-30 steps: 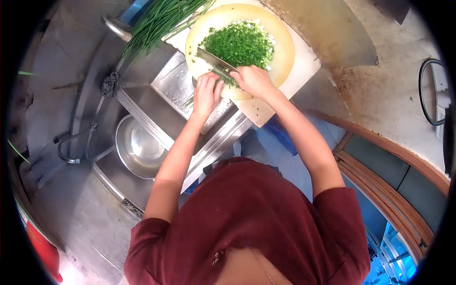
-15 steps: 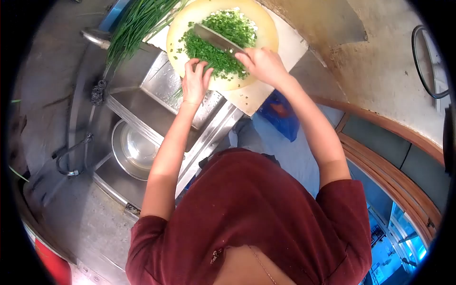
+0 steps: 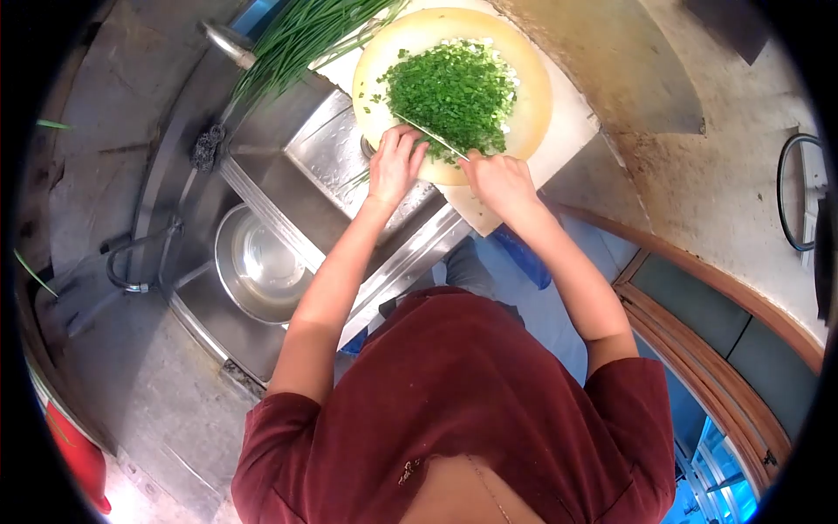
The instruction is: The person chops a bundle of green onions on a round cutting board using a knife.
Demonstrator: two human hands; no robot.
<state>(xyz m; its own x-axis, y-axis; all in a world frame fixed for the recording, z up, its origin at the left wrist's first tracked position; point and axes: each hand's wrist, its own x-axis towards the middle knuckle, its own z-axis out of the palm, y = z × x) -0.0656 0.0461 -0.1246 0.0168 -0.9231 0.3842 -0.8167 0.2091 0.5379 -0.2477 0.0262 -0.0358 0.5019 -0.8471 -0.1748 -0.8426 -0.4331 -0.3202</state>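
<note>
My right hand [image 3: 499, 182] grips the handle of a kitchen knife [image 3: 431, 136]. Its blade stands nearly edge-on along the near side of a heap of chopped green onions [image 3: 454, 94]. On the near left of the round cutting board [image 3: 534, 83], my left hand [image 3: 394, 170] has its fingers bent and pressed down close to the blade. A few thin green onion stalks [image 3: 356, 180] poke out to the left from under that hand; what lies beneath the fingers is mostly hidden. Pale bits of onion show at the heap's far right.
A bunch of long green onions [image 3: 305, 44] lies left of the board. Below is a steel sink [image 3: 262, 188] with a metal bowl [image 3: 262, 266] in one basin. A faucet [image 3: 131, 284] and a dark scrubber [image 3: 207, 148] are at the left. A stained wall [image 3: 733, 175] rises at right.
The knife has come off the middle of the chopped heap toward me and stands beside my left fingers. My left fingers have bent down. The whole view has shifted slightly.
</note>
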